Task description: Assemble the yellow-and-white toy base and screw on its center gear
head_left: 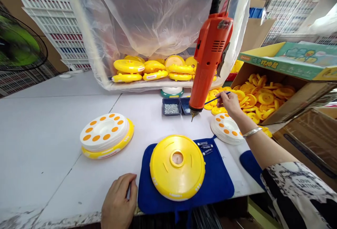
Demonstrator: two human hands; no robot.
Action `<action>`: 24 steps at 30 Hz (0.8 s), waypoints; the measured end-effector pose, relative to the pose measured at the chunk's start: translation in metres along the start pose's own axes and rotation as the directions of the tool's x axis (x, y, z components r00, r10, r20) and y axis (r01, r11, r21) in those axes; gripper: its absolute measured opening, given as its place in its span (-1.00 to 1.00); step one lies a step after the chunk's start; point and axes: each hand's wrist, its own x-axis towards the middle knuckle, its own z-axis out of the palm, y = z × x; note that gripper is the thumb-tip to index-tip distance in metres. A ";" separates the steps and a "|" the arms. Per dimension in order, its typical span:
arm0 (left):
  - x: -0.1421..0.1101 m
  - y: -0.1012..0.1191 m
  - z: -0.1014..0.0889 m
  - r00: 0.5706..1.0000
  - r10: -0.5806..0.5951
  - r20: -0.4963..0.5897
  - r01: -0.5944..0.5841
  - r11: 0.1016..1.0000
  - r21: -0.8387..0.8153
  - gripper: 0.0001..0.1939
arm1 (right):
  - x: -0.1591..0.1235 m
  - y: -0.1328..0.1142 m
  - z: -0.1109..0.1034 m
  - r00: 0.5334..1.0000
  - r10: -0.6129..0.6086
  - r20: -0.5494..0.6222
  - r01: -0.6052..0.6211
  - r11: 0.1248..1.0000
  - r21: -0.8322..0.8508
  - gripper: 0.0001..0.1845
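Note:
My right hand (229, 102) pinches a thin blue stick (216, 99), whose far end reaches toward the right of two small dark trays (185, 103); the electric screwdriver partly hides that tray. The left tray holds small silver screws (171, 108). At the table's front edge my left hand (119, 201) is closed on a small dark object I cannot make out, beside the blue cloth (219, 183). A round yellow plastic housing (177, 167) with a central hole lies on this cloth. Several batteries (206, 147) lie by its upper right edge.
An orange electric screwdriver (209, 55) hangs tip down above the table. White discs with orange dots (104, 130) rest on a yellow base at left; more white discs (226, 129) are at right. Behind stands a plastic-draped bin (131, 86) of yellow housings, with a carton (285, 60) of yellow parts right.

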 end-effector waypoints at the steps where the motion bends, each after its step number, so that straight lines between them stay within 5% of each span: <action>1: 0.000 0.000 0.000 1.000 0.002 0.002 -0.002 1.000 -0.002 -0.87 | -0.003 -0.001 -0.006 1.000 0.006 -0.019 -0.006 0.999 0.033 -0.78; 6: 0.001 -0.001 0.000 1.000 0.006 0.012 -0.006 1.000 -0.009 -0.87 | -0.044 -0.003 -0.042 0.998 0.040 -0.042 -0.032 0.983 0.181 -0.70; 12: 0.001 0.003 0.001 0.999 -0.027 0.036 0.027 0.999 -0.021 -0.89 | -0.131 0.004 -0.063 0.991 0.111 0.077 -0.130 0.936 0.328 -0.61; 17: -0.001 0.007 0.000 0.996 -0.063 0.055 0.063 0.998 -0.003 -0.88 | -0.181 0.010 -0.051 0.980 0.162 0.117 -0.199 0.858 0.474 -0.72; 24: -0.002 0.009 -0.001 0.995 -0.081 0.053 0.081 0.997 -0.009 -0.87 | -0.199 0.008 -0.006 0.972 0.121 0.202 -0.201 0.873 0.444 -0.74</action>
